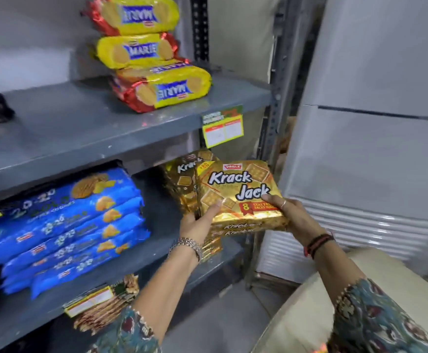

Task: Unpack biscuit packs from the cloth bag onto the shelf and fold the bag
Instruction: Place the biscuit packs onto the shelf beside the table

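Both hands, left (pixel 199 220) and right (pixel 290 212), clasp a gold cracker pack (pixel 238 197) at the middle shelf's (pixel 215 261) right end; light, crinkly, breakable, it looks best gripped by its sides.

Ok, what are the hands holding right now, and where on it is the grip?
Both hold the front gold Krack Jack pack: left hand at its lower left edge, right hand at its lower right corner.

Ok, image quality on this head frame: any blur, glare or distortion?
Head view: Krack Jack pack print is sharp, with foil glare; blue 20-20 packs and the left edge are smeared; wide-angle bends the shelf upright; lighting even, shadows soft.
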Demonstrator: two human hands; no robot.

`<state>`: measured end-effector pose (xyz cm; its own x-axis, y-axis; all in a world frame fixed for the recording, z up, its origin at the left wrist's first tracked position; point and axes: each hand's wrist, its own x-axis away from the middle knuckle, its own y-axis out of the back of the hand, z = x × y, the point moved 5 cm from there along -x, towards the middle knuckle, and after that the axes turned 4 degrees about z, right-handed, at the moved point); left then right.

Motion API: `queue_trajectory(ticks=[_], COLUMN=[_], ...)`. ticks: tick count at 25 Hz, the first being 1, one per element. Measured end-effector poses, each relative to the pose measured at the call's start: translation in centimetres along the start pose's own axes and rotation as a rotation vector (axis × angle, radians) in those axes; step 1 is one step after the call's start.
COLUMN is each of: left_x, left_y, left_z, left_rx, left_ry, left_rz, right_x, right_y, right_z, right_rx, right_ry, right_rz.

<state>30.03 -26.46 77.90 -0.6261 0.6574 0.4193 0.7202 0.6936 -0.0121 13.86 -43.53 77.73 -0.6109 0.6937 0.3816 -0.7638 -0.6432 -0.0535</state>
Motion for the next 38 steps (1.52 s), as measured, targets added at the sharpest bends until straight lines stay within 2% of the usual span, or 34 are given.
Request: queue_trajectory(ticks=[4,7,12,15,19,25,27,29,32,35,38], left_x=[-3.3,-6.0,-10.9,-12.9,-14.4,-14.1,-13.5,-11.8,-8.0,-5.0,-2.1], left_y=[3.3,4.6,5.1,4.7,4.8,4.8,5.2,4.9,3.0,-0.9,-5.6], left_z=[-3.0,-5.2,-6.5,-6.0,-5.5,-5.2,-5.3,-5.1,-4.3,-2.2,1.5], left_rx=[0.029,0.093,0.063,0.035,-0.005,-0.002,0.072,0.133,-0.056,-0.205,-0.264], left_ry=[-0.028,-0.018,0.011,0.045,0.064,0.107,0.02,-0.138,-0.42,-0.586,-0.604], left_rz=[-0.1,-0.117,-0.129,-0.126,-0.147,-0.17,-0.302,-0.421,-0.514,-0.446,-0.334], right_x=[-4.5,-8.2,-15.3,-17.0,-18.0,-18.1,-17.0,-14.9,-10.8,-5.5,2.9], right_y=[-4.4,-6.7,-7.9,-8.4,-8.4,-7.8,-7.5,-6.1,-1.7,4.1,10.4], right_z=[4.2,7.0,8.0,8.3,8.9,8.1,8.0,7.4,4.6,-0.3,-6.1], right_rx=[0.025,0.02,0.048,0.121,0.15,0.173,0.134,0.101,0.103,0.107,0.114], right_ry=[0.073,0.117,0.097,0.085,0.187,0.155,0.167,0.166,0.154,0.128,0.08], right_rz=[0.036,0.036,-0.033,-0.085,-0.101,-0.097,-0.09,-0.105,-0.197,-0.269,-0.384])
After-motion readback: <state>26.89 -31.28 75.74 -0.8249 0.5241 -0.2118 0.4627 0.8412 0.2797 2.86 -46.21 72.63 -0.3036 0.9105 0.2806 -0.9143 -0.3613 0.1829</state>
